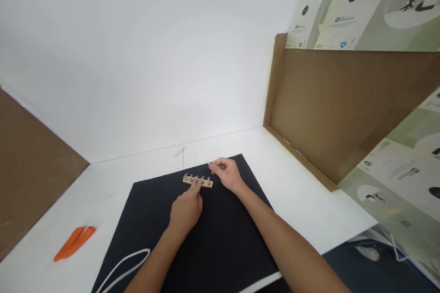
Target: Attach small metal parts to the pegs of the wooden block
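Observation:
A small light-wood strip (207, 184) lies near the far edge of a black mat (220, 238). Along it stands a row of several small clear or shiny upright pieces with dark bases; the leftmost leans outward. My left hand (187, 208) reaches up from below, two fingers stretched out with their tips resting on the middle of the strip. To the right and just beyond the strip, my right hand (226, 173) is closed in a pinch. Between its thumb and forefinger sticks out a thin, pale, shiny piece (208, 163), too small to name.
An orange object (74, 242) lies on the white table (103, 192) at left. A white cable (125, 265) loops over the mat's near left corner. Brown cardboard panels (326, 100) flank the table, with a white wall (154, 55) behind.

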`<state>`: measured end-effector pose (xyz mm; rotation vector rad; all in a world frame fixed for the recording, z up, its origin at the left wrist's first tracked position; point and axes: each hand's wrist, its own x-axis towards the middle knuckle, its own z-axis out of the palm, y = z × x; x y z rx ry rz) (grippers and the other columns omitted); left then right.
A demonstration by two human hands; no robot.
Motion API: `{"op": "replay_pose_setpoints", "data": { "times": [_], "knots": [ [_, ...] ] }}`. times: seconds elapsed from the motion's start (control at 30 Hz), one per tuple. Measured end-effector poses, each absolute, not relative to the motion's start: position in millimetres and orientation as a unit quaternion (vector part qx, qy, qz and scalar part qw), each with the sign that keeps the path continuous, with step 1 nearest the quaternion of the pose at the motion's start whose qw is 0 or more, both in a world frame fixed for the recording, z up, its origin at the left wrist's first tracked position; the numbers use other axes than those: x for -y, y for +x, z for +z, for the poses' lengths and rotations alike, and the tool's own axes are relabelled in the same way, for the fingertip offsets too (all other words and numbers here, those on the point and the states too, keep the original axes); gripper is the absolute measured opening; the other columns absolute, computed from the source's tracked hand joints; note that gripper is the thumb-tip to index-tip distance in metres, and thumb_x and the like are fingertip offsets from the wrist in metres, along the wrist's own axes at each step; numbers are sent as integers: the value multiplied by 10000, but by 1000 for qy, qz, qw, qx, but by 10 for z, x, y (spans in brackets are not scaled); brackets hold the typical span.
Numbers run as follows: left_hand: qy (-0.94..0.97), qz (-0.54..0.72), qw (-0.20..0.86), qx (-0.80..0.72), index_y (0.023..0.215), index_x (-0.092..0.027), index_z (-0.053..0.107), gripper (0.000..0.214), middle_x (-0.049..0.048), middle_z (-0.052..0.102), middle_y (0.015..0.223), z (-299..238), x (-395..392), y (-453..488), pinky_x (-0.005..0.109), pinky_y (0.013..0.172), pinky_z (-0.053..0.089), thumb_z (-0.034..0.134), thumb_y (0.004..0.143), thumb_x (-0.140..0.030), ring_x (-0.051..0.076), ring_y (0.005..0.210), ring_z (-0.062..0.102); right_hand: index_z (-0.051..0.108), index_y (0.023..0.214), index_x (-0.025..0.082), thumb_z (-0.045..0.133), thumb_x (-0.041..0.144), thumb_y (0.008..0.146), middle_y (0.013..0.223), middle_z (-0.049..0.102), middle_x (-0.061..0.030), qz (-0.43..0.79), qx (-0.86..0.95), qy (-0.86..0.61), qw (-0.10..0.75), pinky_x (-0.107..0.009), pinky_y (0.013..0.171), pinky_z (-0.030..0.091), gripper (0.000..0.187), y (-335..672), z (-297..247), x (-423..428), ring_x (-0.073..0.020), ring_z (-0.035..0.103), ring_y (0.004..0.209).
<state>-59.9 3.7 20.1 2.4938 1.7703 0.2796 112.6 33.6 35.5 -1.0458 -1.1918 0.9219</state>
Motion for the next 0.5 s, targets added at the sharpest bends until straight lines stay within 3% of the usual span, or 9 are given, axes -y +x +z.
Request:
{"op": "replay_pose_setpoints", "data": {
  "times": [0.23,0.5],
  "knots": [
    [795,139,77,-585,1392,-270,496,533,33,603,1342,199,-105,-634,383,931,508,462,872,-157,257,1072,667,638,718,175,656,450,787,632,649,-14,413,513,-446,607,-268,603,463,283,1138,326,-365,-148,617,572],
    [766,218,146,-587,1282,-239,620,455,54,653,1267,190,-180,-667,393,1004,473,492,851,-171,266,1159,625,552,734,189,481,576,880,628,597,10,457,473,-421,624,-233,526,426,419,1123,223,-437,-111,584,516]
  ]
}}
